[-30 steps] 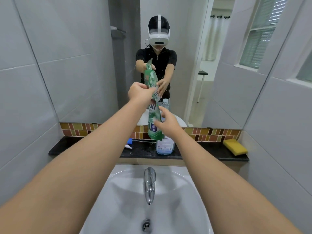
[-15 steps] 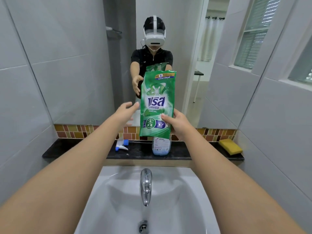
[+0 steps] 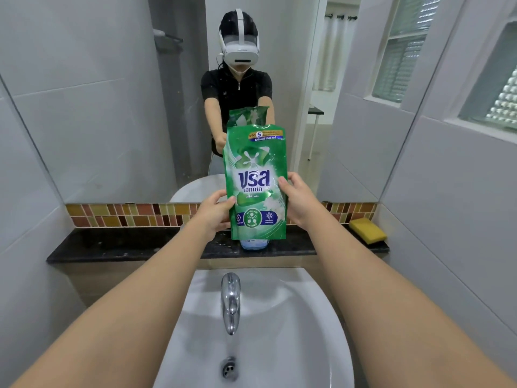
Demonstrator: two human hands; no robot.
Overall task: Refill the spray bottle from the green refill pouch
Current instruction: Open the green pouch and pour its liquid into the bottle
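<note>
Now holding the green refill pouch (image 3: 255,183) upright over the black ledge (image 3: 134,245), printed front toward the camera. Left hand (image 3: 215,212) closed on the pouch's lower left edge, right hand (image 3: 298,201) closed on its right edge a little higher, thumb across the front. Spray bottle (image 3: 254,243) standing on the ledge directly behind and below the pouch, only its base showing under the pouch's bottom seam; neck and opening hidden, so cannot tell whether the trigger head is off. Yellow sponge (image 3: 367,230) lying at the ledge's right end, well apart. Basin (image 3: 293,317) and chrome tap (image 3: 231,299) just in front of the ledge.

Probably readying the pour. To do it well: check for an opened corner on the top edge, which looks uneven but cannot be judged from here. Keep one hand low to bear the weight, shift the other toward the top to steer the spout. Bring the opened corner right over the bottle's mouth before tipping, tilt slowly, squeeze little. Soft film likely to buckle and gush if gripped hard. Steady the bottle, or work over the basin, against spills on the ledge.
</note>
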